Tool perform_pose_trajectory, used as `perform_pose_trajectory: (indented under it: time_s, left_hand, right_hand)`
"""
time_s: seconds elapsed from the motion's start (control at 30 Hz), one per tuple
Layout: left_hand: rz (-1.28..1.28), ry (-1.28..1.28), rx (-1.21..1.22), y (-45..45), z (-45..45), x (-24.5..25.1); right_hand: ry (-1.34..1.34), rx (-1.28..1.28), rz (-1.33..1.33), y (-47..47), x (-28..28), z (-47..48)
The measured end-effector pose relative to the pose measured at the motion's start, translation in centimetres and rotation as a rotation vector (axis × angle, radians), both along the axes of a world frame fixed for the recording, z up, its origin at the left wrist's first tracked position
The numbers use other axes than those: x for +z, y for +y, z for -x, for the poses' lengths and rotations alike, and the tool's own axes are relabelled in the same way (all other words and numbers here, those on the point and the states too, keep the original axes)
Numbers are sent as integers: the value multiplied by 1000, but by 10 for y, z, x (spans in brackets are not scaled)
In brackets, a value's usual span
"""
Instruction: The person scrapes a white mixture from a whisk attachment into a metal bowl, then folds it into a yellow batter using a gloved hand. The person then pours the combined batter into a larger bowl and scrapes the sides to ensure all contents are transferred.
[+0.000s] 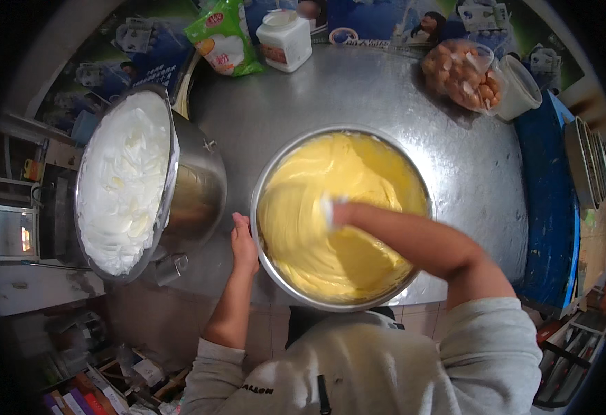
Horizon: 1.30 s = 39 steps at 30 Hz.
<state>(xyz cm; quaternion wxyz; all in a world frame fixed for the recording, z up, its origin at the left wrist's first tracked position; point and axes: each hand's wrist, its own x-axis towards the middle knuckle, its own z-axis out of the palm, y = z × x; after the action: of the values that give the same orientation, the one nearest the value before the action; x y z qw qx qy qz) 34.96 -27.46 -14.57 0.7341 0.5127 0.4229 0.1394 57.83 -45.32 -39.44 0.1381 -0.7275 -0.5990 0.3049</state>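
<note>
A wide steel bowl (263, 263) stands before me on a metal table, holding smooth yellow batter (370, 171). My left hand (243, 244) rests flat against the bowl's left outer wall. Over the batter's middle is my right hand (337, 211), blurred by motion, with something whitish at its fingers; whether it grips a tool cannot be told. Streaks curve through the batter left of it. On the left, a large steel mixing bowl (199, 176) is heaped with white whipped foam (121, 181), its open top facing left of me.
At the back of the steel table (365, 93) stand a green plastic packet (225, 39) and a white plastic tub (284, 41). Back right are a bag of brown eggs or eggshells (461, 75) and a translucent bucket (518, 88). A blue board (546, 207) borders the right side.
</note>
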Motion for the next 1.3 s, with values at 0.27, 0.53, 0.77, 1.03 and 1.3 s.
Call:
perform_pose_trajectory:
  time_s: [0.27, 0.53, 0.77, 1.03, 1.3]
  left_hand:
    - [-36, 14, 37, -2, 9, -12]
    - [-25, 66, 69, -6, -1, 8]
    - [100, 53, 227, -5, 3, 3]
    - [252, 55, 243, -9, 6, 7]
    - [11, -58, -4, 16, 2, -11]
  right_hand:
    - [55, -7, -6, -3, -2, 8]
    - [28, 1, 7, -7, 2, 11]
    - [-98, -6, 29, -4, 5, 3]
    - [-106, 15, 47, -11, 7, 2]
    - [-29, 40, -28, -8, 21, -12]
